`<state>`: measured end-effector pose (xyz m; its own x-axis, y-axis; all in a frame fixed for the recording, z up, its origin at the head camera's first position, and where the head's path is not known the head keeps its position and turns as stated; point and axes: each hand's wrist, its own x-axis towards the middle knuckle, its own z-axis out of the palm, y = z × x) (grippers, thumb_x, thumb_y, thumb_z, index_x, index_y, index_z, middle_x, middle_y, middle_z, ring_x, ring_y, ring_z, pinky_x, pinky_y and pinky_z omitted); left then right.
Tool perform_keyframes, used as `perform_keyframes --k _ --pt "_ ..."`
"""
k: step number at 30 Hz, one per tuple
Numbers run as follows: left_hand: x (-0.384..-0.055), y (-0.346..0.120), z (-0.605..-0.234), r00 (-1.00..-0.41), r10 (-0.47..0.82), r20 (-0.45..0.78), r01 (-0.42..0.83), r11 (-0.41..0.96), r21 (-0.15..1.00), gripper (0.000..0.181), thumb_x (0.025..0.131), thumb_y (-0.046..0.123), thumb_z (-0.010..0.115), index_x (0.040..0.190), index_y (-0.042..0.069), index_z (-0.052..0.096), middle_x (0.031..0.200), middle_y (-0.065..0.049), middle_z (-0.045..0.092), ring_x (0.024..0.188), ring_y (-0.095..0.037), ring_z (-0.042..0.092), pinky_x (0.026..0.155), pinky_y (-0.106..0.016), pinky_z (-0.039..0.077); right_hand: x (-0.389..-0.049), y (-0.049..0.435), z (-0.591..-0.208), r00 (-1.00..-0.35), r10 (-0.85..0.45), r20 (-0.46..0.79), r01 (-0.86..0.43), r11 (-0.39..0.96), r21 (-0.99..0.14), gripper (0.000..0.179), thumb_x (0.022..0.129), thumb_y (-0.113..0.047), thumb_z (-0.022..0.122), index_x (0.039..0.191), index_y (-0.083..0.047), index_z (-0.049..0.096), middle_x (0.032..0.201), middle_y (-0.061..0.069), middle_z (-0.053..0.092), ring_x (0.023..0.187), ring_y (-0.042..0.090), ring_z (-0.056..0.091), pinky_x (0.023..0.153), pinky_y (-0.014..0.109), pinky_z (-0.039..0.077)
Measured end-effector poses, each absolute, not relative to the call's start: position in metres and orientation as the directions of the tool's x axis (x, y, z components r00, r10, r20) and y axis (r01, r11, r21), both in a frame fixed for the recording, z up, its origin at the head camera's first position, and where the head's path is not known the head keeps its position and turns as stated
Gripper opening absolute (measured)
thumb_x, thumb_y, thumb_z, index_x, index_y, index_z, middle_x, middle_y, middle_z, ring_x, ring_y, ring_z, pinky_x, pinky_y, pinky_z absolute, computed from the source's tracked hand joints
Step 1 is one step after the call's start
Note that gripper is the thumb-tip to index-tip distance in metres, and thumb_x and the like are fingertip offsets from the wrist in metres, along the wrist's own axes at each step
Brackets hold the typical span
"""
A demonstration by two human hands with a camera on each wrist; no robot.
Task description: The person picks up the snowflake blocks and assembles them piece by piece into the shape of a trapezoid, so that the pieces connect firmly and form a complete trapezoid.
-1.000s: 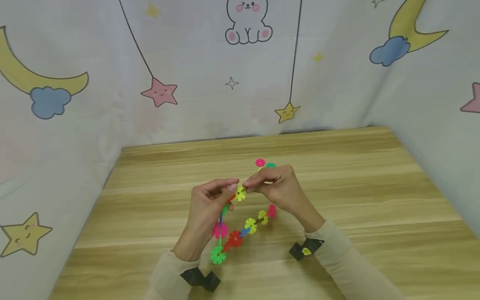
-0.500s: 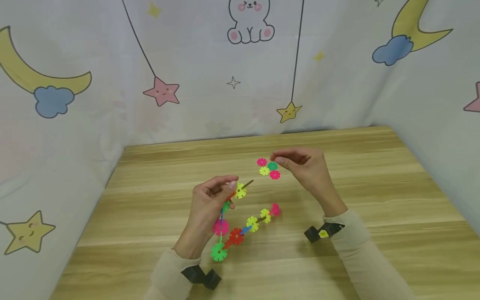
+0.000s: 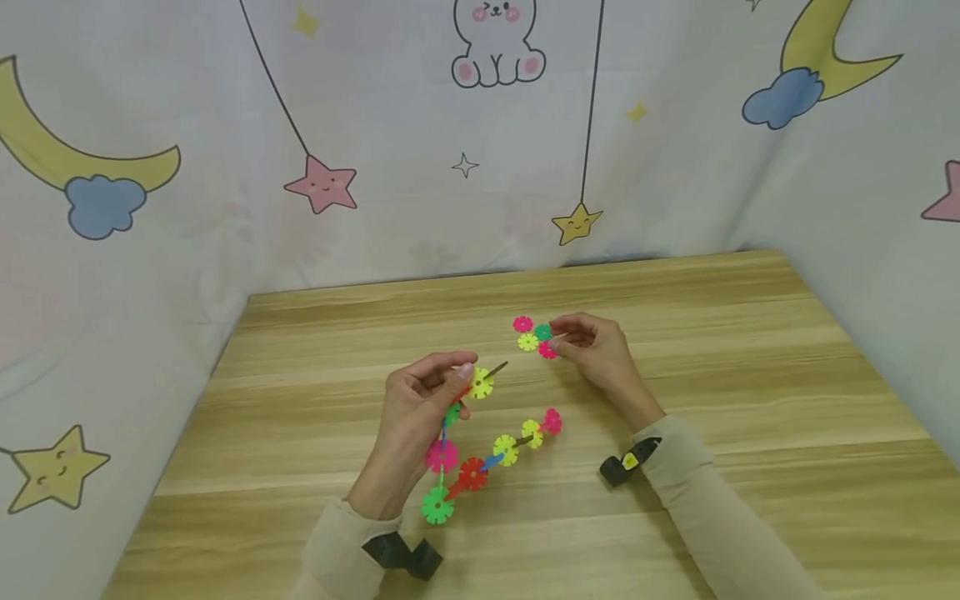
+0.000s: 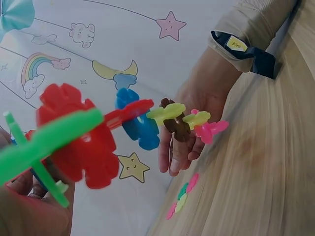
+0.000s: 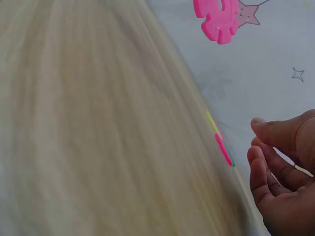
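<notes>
My left hand [image 3: 408, 425] pinches a chain of slotted plastic flower discs near one end, between thumb and fingers. At that end a yellow disc [image 3: 482, 383] carries a brown disc [image 3: 497, 369], seen edge-on. The chain runs down through a pink disc [image 3: 442, 457] to a green disc [image 3: 438, 506]. From there it bends right through a red disc [image 3: 472, 474] to a pink disc [image 3: 552, 421] at the other end. My right hand [image 3: 600, 354], fingers loosely bent and holding nothing, hovers beside several loose discs [image 3: 528, 342]. In the right wrist view a gap shows between thumb and fingers.
The loose pink, green and yellow discs lie close together on the wood-grain table [image 3: 337, 333]. A white cloth [image 3: 405, 208] printed with stars and moons hangs behind the table and at its sides. A dark camera strap [image 3: 633, 460] sits on the right wrist.
My right hand has left the brown disc at the chain's end and moved right to the loose discs, then lowered toward them. The left hand stays almost still with the chain.
</notes>
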<state>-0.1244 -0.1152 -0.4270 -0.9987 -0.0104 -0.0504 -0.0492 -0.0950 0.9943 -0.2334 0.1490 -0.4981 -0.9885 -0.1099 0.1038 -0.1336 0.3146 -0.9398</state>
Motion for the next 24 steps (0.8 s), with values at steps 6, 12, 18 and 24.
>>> perform_keyframes --k 6,12,18,24 --pt "-0.123 -0.113 -0.428 -0.999 0.012 -0.038 -0.039 -0.097 0.995 0.024 0.101 0.007 0.073 0.121 -0.006 0.075 0.088 0.006 0.075 0.067 -0.008 0.063 0.056 -0.018 0.057 -0.236 0.152 -0.512 -0.982 -0.094 0.162 -0.185 0.340 -0.922 0.031 0.094 -0.008 0.083 0.122 0.001 0.076 0.117 0.022 0.079 0.099 0.023 0.074 0.080 0.012 0.057" --pt "-0.122 -0.113 -0.430 -0.999 0.025 -0.044 -0.046 -0.094 0.995 0.023 0.101 0.007 0.073 0.121 -0.003 0.076 0.089 0.006 0.075 0.075 -0.007 0.065 0.056 -0.019 0.058 -0.237 0.147 -0.522 -0.977 -0.092 0.191 -0.212 0.438 -0.874 0.035 0.091 -0.016 0.089 0.120 -0.002 0.076 0.110 0.017 0.080 0.090 0.015 0.072 0.076 0.014 0.057" --pt "-0.122 -0.113 -0.432 -0.999 0.020 -0.030 -0.032 -0.107 0.994 0.024 0.100 0.006 0.075 0.123 0.002 0.077 0.083 0.007 0.073 0.074 -0.008 0.065 0.057 -0.020 0.059 -0.233 0.141 -0.519 -0.979 -0.095 0.181 -0.204 0.515 -0.833 0.039 0.088 -0.015 0.091 0.121 -0.003 0.075 0.110 0.016 0.079 0.093 0.023 0.072 0.079 0.021 0.057" --pt "-0.123 -0.113 -0.430 -1.000 0.020 0.012 0.010 -0.105 0.994 0.031 0.100 0.006 0.075 0.131 0.001 0.073 0.078 0.008 0.069 0.074 -0.008 0.065 0.057 -0.020 0.060 -0.232 0.145 -0.509 -0.976 -0.167 0.139 -0.205 0.497 -0.843 0.036 0.090 -0.004 0.085 0.123 -0.003 0.072 0.113 0.016 0.076 0.101 0.028 0.071 0.085 0.023 0.057"
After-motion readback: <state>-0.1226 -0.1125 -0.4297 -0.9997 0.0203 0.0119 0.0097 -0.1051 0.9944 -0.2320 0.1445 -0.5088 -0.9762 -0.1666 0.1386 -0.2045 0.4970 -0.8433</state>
